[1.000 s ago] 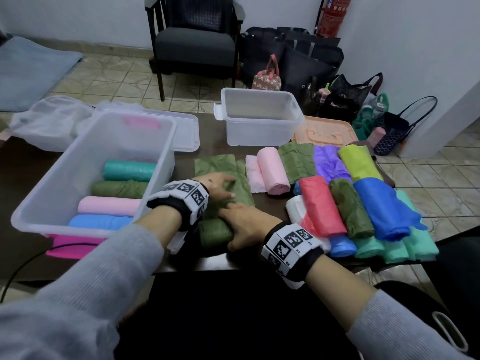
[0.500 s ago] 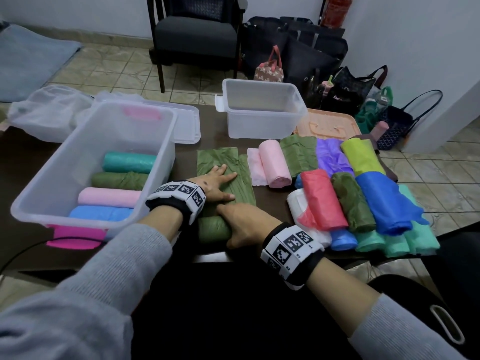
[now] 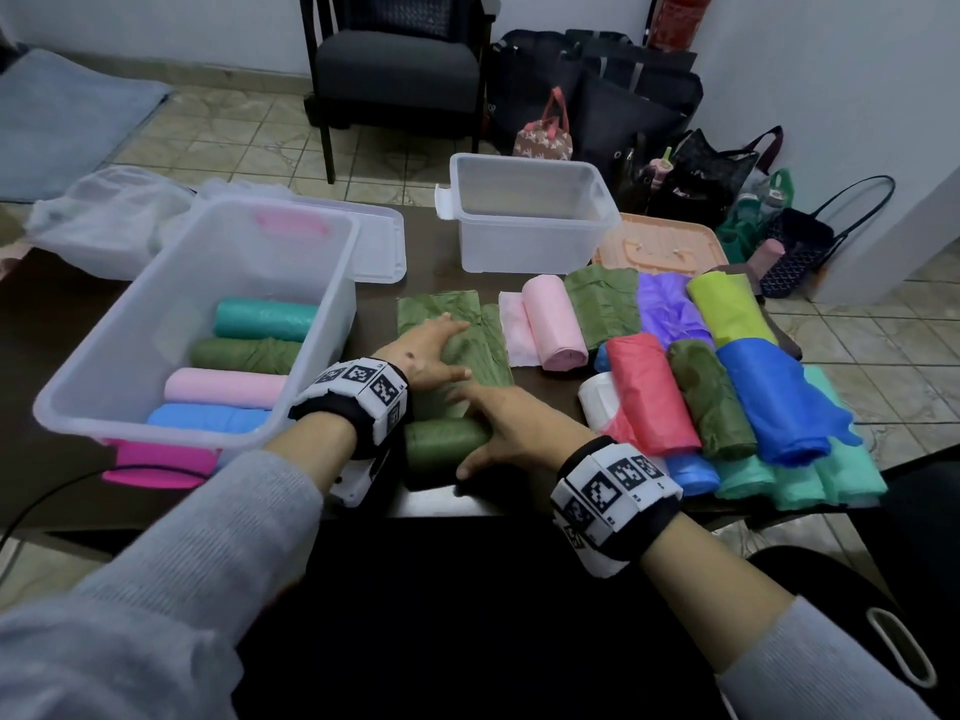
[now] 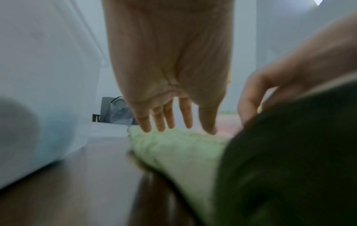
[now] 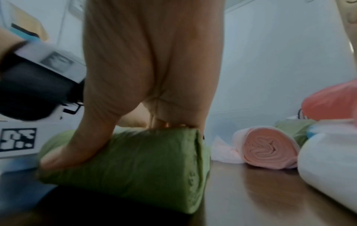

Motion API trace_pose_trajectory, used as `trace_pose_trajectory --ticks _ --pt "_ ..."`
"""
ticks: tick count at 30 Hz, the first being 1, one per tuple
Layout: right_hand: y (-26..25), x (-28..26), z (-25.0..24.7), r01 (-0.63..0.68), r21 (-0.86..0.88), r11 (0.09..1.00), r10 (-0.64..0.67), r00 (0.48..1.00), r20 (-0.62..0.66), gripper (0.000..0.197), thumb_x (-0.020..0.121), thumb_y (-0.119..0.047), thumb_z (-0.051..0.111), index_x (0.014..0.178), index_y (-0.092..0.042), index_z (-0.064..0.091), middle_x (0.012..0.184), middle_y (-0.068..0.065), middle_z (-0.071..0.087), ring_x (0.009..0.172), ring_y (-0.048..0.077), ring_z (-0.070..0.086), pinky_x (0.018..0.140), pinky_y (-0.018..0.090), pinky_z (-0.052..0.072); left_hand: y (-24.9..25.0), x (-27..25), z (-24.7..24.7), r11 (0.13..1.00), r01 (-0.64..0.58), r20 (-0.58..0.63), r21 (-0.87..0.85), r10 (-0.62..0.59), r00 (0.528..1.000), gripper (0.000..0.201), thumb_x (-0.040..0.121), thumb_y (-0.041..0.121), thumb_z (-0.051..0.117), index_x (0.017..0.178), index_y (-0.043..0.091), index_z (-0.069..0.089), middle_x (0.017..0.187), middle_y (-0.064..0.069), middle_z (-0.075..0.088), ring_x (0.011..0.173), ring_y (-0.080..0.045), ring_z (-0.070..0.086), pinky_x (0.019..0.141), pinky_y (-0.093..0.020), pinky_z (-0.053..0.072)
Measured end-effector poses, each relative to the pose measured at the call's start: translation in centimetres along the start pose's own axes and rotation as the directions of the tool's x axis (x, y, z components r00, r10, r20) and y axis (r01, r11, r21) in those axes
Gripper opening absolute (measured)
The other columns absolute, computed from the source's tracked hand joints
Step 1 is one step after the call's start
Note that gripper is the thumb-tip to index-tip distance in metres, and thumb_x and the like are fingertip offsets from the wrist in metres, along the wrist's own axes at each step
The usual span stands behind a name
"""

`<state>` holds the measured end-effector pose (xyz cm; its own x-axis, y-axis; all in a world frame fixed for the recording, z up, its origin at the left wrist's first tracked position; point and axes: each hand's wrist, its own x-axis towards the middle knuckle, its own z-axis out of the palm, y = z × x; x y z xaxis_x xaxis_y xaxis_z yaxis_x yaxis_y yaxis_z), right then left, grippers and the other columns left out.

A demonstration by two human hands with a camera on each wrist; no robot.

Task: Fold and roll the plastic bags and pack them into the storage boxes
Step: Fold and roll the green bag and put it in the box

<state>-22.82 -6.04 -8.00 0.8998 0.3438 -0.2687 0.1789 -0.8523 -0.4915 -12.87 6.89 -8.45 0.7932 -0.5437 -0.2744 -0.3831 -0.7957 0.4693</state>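
A green plastic bag (image 3: pixel 452 324) lies on the dark table (image 3: pixel 426 267), its near end wound into a roll (image 3: pixel 441 446). My left hand (image 3: pixel 441 350) presses flat on the unrolled part, fingers straight (image 4: pixel 168 117). My right hand (image 3: pixel 483 428) grips the roll (image 5: pixel 144 160), with the thumb on its near side and the fingers over the top. To the left stands a clear storage box (image 3: pixel 156 431) that holds teal (image 3: pixel 265 319), green (image 3: pixel 244 356), pink (image 3: pixel 223 387) and blue (image 3: pixel 208 420) rolls.
An empty clear box (image 3: pixel 524 241) stands at the back. A pink roll (image 3: pixel 553 324) and a pile of several coloured bags (image 3: pixel 727 387) fill the table's right side. A clear lid (image 3: pixel 379 252) lies behind the left box. A chair and handbags stand beyond the table.
My left hand has slid a little farther along the flat part of the green bag. The right hand stays on the roll, which has hardly moved.
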Motion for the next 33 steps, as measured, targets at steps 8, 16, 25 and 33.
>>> trace_pose_trajectory --ticks 8,16,25,33 --pt "0.9 1.8 -2.3 -0.117 0.045 0.992 0.110 0.985 0.130 0.034 0.079 -0.043 0.071 0.098 -0.016 0.061 0.084 -0.006 0.057 0.070 0.003 0.050 0.062 0.019 0.036 4.8 -2.4 -2.4 0.989 0.048 -0.226 -0.139 -0.079 0.971 0.015 0.090 0.010 0.056 0.097 0.010 0.070 0.105 -0.006 0.067 0.097 -0.022 0.062 0.088 -0.032 0.050" --pt "2.4 2.8 -1.9 -0.126 0.178 0.976 0.126 0.992 0.010 0.028 0.080 -0.037 0.071 0.095 -0.020 0.054 0.092 -0.003 0.058 0.085 0.012 0.053 0.081 0.028 0.044 5.0 -6.2 -1.9 0.971 0.148 0.058 0.186 -0.161 0.985 0.046 0.076 0.012 0.074 0.118 0.007 0.058 0.117 -0.011 0.061 0.105 -0.027 0.060 0.073 -0.029 0.045" --pt "-0.2 1.4 -0.1 -0.147 -0.289 0.946 0.063 0.957 -0.282 0.027 0.094 -0.020 0.047 0.119 -0.011 0.051 0.119 0.011 0.053 0.112 0.029 0.047 0.093 0.038 0.039 4.3 -5.8 -0.9 0.961 0.135 0.056 0.240 -0.152 0.987 0.043 0.080 0.007 0.070 0.119 0.001 0.054 0.122 -0.018 0.058 0.112 -0.031 0.058 0.079 -0.032 0.045" --pt "0.1 1.4 0.3 -0.142 -0.223 0.964 0.111 0.983 -0.145 0.058 0.086 -0.011 0.059 0.139 -0.009 0.037 0.135 0.013 0.046 0.125 0.029 0.042 0.104 0.033 0.032 2.9 -4.4 -1.4 0.983 0.147 -0.033 0.111 -0.144 0.989 0.040 0.082 0.010 0.065 0.121 0.007 0.059 0.125 -0.014 0.055 0.115 -0.030 0.054 0.094 -0.036 0.047"
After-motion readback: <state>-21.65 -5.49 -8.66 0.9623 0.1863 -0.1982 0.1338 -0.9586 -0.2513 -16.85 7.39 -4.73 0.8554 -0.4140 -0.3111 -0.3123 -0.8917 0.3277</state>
